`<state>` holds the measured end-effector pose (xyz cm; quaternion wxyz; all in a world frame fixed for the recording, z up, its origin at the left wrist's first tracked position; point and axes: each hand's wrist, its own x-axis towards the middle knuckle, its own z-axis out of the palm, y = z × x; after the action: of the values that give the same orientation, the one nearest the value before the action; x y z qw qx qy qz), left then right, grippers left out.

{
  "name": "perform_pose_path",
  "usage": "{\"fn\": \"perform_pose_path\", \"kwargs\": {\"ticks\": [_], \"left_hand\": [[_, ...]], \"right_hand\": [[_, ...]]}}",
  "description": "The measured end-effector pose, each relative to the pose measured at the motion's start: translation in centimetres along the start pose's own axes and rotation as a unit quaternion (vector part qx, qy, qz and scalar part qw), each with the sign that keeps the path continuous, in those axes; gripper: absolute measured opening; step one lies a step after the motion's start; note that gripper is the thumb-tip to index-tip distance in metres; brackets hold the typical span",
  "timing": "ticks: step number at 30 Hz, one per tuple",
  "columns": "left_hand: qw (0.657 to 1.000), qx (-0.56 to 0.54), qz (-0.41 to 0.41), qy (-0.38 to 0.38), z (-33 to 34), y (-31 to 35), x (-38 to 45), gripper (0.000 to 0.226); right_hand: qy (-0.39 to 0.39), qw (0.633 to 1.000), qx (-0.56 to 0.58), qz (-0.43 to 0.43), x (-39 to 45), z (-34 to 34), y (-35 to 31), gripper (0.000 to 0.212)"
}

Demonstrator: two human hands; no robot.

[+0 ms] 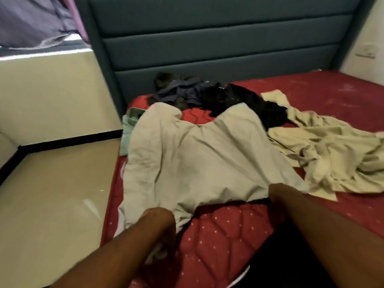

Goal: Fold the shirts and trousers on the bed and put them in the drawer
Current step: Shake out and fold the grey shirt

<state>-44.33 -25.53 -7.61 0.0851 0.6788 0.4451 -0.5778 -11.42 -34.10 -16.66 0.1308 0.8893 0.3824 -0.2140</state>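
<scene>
A pale grey garment (187, 154) lies spread over the red mattress (220, 235), forked at its far end like trousers. My left hand (160, 223) grips its near left corner, fingers curled down into the cloth. My right hand (278, 192) holds the near right edge, which is lifted off the mattress; its fingers are hidden behind the wrist. A crumpled cream garment (324, 156) lies to the right. A heap of dark clothes (207, 94) sits by the headboard. A mint green shirt (127, 129) pokes out at the bed's left edge. No drawer is in view.
A teal padded headboard (207, 38) stands behind the bed. Beige tiled floor (52, 183) runs along the left side, with a dark skirting line. A white wall with a socket (365, 53) is at the far right. Purple curtain (31, 19) hangs top left.
</scene>
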Motion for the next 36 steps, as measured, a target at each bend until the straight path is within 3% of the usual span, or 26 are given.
{"fn": "perform_pose_path", "kwargs": {"ticks": [2,4,6,8,11,13,17,22,26,28,30,32,34,36], "left_hand": [[0.999,0.007,-0.05,0.002,-0.2,1.1,0.5,0.08],[0.982,-0.046,-0.037,0.177,-1.1,1.8,1.6,0.092],[0.925,-0.131,0.029,0.355,-1.3,1.7,2.9,0.086],[0.891,-0.121,0.082,0.429,-1.5,1.7,4.3,0.081],[0.91,-0.167,0.133,0.354,-1.1,2.3,7.8,0.081],[0.912,-0.206,0.135,0.328,0.3,2.9,10.2,0.091],[0.883,-0.236,0.111,0.391,2.9,4.3,12.5,0.092],[0.86,-0.25,0.103,0.432,3.6,4.4,12.9,0.093],[0.865,-0.246,0.125,0.419,3.9,3.6,13.0,0.091],[0.867,-0.24,0.133,0.415,4.3,3.4,12.8,0.09],[0.848,-0.239,0.121,0.457,5.0,3.5,12.9,0.091],[0.825,-0.242,0.097,0.502,5.8,3.9,12.6,0.09],[0.828,-0.243,0.087,0.498,6.4,4.3,12.4,0.093],[0.83,-0.266,0.091,0.482,6.3,4.7,12.5,0.093]], "right_hand": [[-0.055,0.998,0.001,0.023,-1.5,-0.4,1.4,0.049],[-0.053,0.997,0.043,0.028,-0.8,-1.0,2.9,0.05],[-0.039,0.993,0.107,0.009,1.1,-0.6,3.1,0.051],[-0.016,0.977,0.214,-0.004,1.4,-0.6,3.2,0.046],[0.106,0.917,0.385,0.0,0.8,-0.3,4.3,0.047],[0.154,0.898,0.405,0.077,1.5,0.5,6.4,0.053],[0.099,0.931,0.312,0.16,2.6,1.4,8.6,0.059],[0.149,0.93,0.278,0.191,3.2,1.1,7.4,0.039],[0.259,0.856,0.4,0.202,2.2,0.2,10.0,0.03],[0.249,0.87,0.37,0.209,1.3,0.0,10.4,0.036],[0.229,0.911,0.269,0.212,0.5,0.1,8.7,0.056],[0.256,0.942,0.149,0.155,-0.4,0.0,5.7,0.067],[0.286,0.955,0.079,0.012,-0.9,0.0,2.4,0.061],[0.229,0.956,0.082,-0.165,-1.4,0.8,-1.0,0.052]]}}
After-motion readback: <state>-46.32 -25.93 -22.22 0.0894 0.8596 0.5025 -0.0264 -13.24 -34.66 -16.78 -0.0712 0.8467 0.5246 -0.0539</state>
